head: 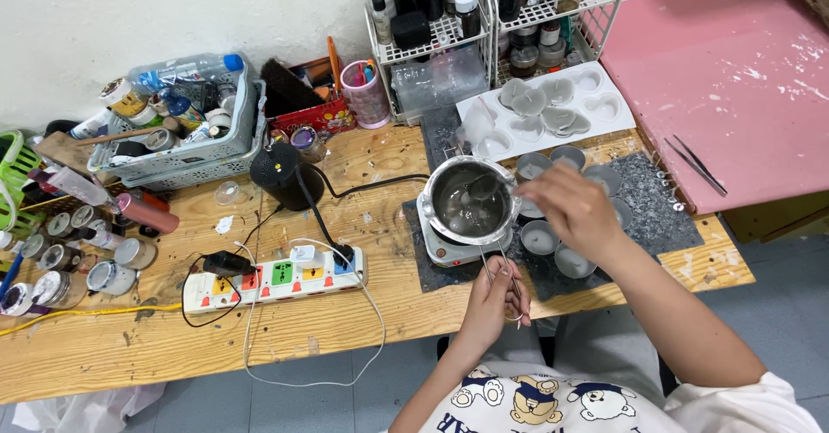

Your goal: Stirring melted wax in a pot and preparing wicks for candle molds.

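Note:
A metal melting pot [442, 217] with grey liquid wax sits on a small white hot plate [439, 250] on a dark grey mat [665, 217]. My left hand [492, 299] grips the pot's thin wire handle [501, 256] at the table's front edge. My right hand [574, 208] is above the mat to the right of the pot and holds a metal spoon [480, 188] whose bowl dips into the wax. Several small round tins [540, 240] filled with grey wax stand around and under my right hand. A white heart-shaped mould tray [604, 105] lies behind them.
A power strip [276, 276] with plugged cables lies left of the hot plate, behind it a black cylinder [281, 174]. A basket [216, 152] of bottles and small jars [69, 260] fill the left. Wire racks [484, 27], a pink cup [367, 96], a pink board [734, 70] with tweezers [695, 164].

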